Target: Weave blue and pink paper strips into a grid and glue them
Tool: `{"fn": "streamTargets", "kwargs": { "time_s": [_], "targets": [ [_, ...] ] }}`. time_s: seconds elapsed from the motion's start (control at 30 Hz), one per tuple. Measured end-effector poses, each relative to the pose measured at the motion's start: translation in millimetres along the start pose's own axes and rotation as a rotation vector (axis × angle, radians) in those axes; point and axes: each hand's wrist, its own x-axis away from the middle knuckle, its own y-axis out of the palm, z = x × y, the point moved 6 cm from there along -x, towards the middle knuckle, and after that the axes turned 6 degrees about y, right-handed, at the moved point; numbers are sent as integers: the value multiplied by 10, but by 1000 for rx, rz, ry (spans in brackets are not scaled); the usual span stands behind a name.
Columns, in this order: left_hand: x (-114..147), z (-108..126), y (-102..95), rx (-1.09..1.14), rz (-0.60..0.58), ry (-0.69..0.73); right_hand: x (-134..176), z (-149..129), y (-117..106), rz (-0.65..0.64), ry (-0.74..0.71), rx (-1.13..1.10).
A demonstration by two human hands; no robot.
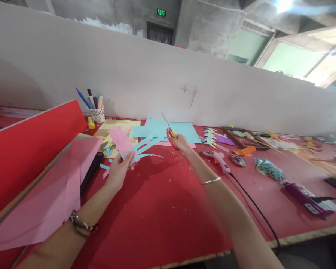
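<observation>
My left hand grips a pink paper piece together with light blue paper strips that fan out to the right. In my right hand is a pair of scissors with orange and yellow handles, its blades pointing up and away to the left. The blades are apart from the strips. Behind both hands lie light blue paper sheets on the red table. Small blue and pink scraps lie just left of my left hand.
A pink glue gun with a black cord lies right of my right arm, near a yarn bundle and a purple power strip. Pink sheets and a red board stand left. A pen cup is by the wall.
</observation>
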Motion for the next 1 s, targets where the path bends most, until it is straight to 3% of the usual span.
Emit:
{"fn": "streamTargets", "kwargs": {
  "time_s": [0.2, 0.3, 0.37, 0.47, 0.63, 1.0],
  "targets": [
    [79, -78, 83, 50, -52, -76, 673, 42, -291, -58, -95, -199],
    [135, -124, 116, 63, -71, -109, 952, 175, -317, -85, -272, -292],
    [168, -158, 132, 75, -75, -142, 1062, 304, -275, -129, -329, -236],
    [201, -197, 149, 109, -67, -207, 1135, 430, -280, -58, -392, -86],
    [208, -177, 158, 224, -6, -286, 1183, 417, -241, -4, -522, 143],
    [212, -152, 195, 472, 73, -391, 1232, 480, -168, 10, -536, 368]
  ]
}}
